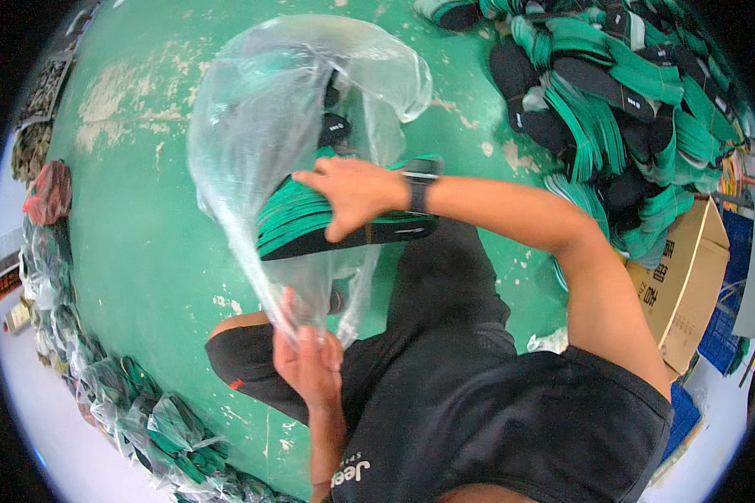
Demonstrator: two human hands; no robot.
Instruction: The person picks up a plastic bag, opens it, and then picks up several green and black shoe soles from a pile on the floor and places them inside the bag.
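My right hand (356,191), with a dark watch on its wrist, grips a stack of green and black shoe insoles (298,220) from above, thumb and fingers apart across it. The stack lies in the mouth of a large clear plastic bag (252,126). My left hand (309,356) is closed on the bag's near edge, below the stack. Farther inside the bag, more black insoles (334,127) show through the film. Part of the stack's far side is hidden by my right hand and the bag.
A big heap of green and black insoles (596,109) lies on the green floor (134,251) at far right. Beside it stands a cardboard box (692,277), with blue material (726,314) behind. Filled clear bags (176,427) line the left wall, including a reddish bag (49,193). My bent legs (445,277) are close below.
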